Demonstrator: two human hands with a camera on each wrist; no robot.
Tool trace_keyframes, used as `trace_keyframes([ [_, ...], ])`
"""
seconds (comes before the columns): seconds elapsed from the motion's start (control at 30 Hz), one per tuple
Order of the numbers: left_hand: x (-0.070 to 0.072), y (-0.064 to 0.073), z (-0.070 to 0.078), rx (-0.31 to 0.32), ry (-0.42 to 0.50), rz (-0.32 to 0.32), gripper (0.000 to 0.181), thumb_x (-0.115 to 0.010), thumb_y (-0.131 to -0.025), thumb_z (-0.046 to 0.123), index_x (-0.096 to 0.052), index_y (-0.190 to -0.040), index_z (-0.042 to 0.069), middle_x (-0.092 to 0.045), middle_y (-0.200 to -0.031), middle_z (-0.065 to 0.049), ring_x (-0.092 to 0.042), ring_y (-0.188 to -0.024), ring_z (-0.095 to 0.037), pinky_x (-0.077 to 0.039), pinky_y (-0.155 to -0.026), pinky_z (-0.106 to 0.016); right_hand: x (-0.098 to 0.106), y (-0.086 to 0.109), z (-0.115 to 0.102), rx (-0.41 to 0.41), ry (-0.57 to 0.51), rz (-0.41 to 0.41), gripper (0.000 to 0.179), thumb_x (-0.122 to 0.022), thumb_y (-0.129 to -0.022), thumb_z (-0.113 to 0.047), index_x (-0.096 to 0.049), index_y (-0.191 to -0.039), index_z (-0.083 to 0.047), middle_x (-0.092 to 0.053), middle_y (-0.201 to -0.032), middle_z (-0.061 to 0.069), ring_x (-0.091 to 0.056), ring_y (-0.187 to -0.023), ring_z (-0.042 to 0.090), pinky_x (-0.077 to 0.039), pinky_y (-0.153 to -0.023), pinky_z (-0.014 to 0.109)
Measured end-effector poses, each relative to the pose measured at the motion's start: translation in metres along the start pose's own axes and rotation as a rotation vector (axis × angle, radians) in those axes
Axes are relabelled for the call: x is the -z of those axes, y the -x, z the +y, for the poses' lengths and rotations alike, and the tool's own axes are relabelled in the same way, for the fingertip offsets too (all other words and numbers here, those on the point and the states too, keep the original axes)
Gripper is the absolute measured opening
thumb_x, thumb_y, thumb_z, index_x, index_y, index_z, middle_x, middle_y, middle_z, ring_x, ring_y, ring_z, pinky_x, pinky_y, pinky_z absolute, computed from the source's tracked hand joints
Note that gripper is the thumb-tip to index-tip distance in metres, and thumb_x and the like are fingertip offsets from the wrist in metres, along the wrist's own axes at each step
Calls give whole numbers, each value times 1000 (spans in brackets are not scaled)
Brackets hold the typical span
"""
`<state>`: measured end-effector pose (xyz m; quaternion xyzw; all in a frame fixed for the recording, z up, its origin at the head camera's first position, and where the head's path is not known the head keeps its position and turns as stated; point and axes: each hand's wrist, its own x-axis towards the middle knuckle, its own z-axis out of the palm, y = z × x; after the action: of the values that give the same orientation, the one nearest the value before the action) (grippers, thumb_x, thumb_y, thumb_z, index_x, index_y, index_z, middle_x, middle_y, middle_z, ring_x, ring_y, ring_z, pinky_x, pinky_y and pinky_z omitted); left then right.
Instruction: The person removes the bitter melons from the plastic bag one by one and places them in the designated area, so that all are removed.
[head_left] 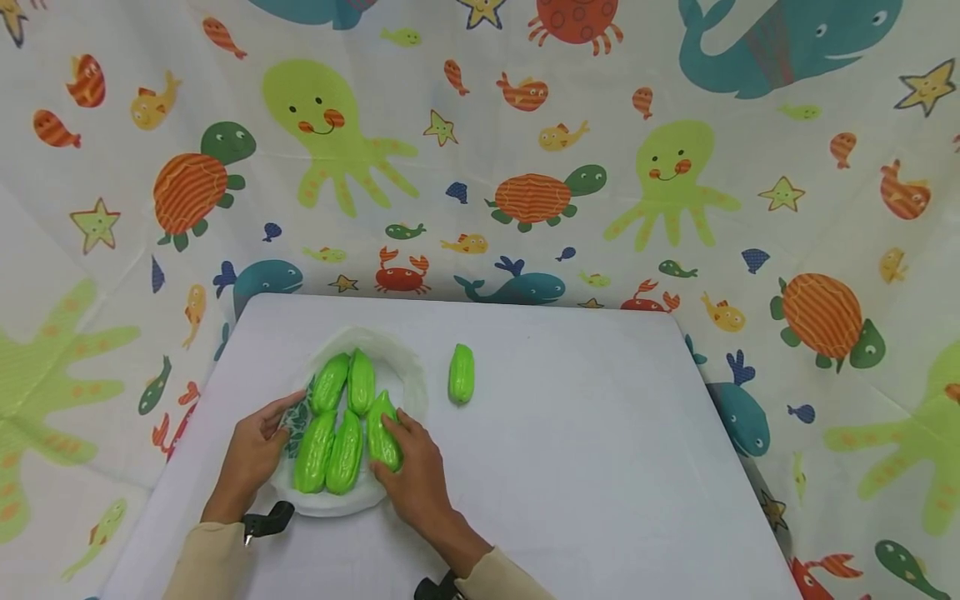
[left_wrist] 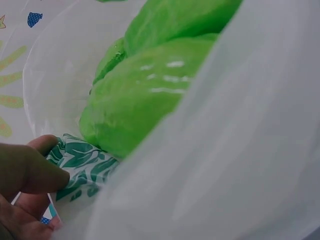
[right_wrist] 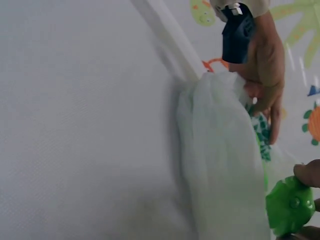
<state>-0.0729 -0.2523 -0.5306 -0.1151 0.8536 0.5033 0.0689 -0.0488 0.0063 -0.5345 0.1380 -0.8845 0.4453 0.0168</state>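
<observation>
A white plastic bag point(head_left: 390, 357) lies on the table with its mouth spread into a round rim, and part of it carries a green leaf print point(left_wrist: 82, 162). Several glossy, bright green, gourd-shaped vegetables point(head_left: 313, 452) lie inside it. My left hand point(head_left: 253, 454) pinches the printed edge of the bag at its left side. With my right hand point(head_left: 420, 475) I grip one green gourd point(head_left: 381, 429) at the right side inside the rim; its ridged end point(right_wrist: 291, 204) shows between thumb and fingers in the right wrist view.
Another green gourd point(head_left: 461, 374) lies alone on the white table point(head_left: 600, 467), to the right of the bag. Behind the table hangs a cloth point(head_left: 465, 250) printed with sea animals. A dark wrist device point(head_left: 268, 520) sits on my left wrist, near the bag's front edge.
</observation>
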Motion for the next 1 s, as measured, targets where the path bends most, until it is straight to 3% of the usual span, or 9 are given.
trace_keyframes([
  [0.3, 0, -1, -1, 6, 4, -5, 61, -42, -103, -2, -43, -163, 12, -32, -172, -19, -25, -161, -47, -30, -125, -70, 19, 1, 1, -19, -90, 78, 71, -85, -89, -14, -57, -154, -14, -52, -160, 15, -53, -148, 31, -51, -118, 47],
  [0.53, 0, -1, -4, -8, 7, -7, 61, -43, -104, -3, -43, -163, 12, -33, -172, -17, -27, -161, -46, -32, -125, -68, 32, 4, 7, -24, -138, 126, 70, -84, -90, -11, -56, -154, -12, -52, -159, 19, -56, -145, 32, -60, -106, 40],
  [1.0, 0, -2, -3, -15, 5, -18, 61, -43, -104, -2, -42, -164, 12, -34, -171, -17, -28, -160, -46, -32, -124, -68, 46, 17, 34, -96, -218, 215, 69, -83, -90, -7, -56, -153, -8, -50, -160, 22, -55, -145, 34, -57, -108, 42],
])
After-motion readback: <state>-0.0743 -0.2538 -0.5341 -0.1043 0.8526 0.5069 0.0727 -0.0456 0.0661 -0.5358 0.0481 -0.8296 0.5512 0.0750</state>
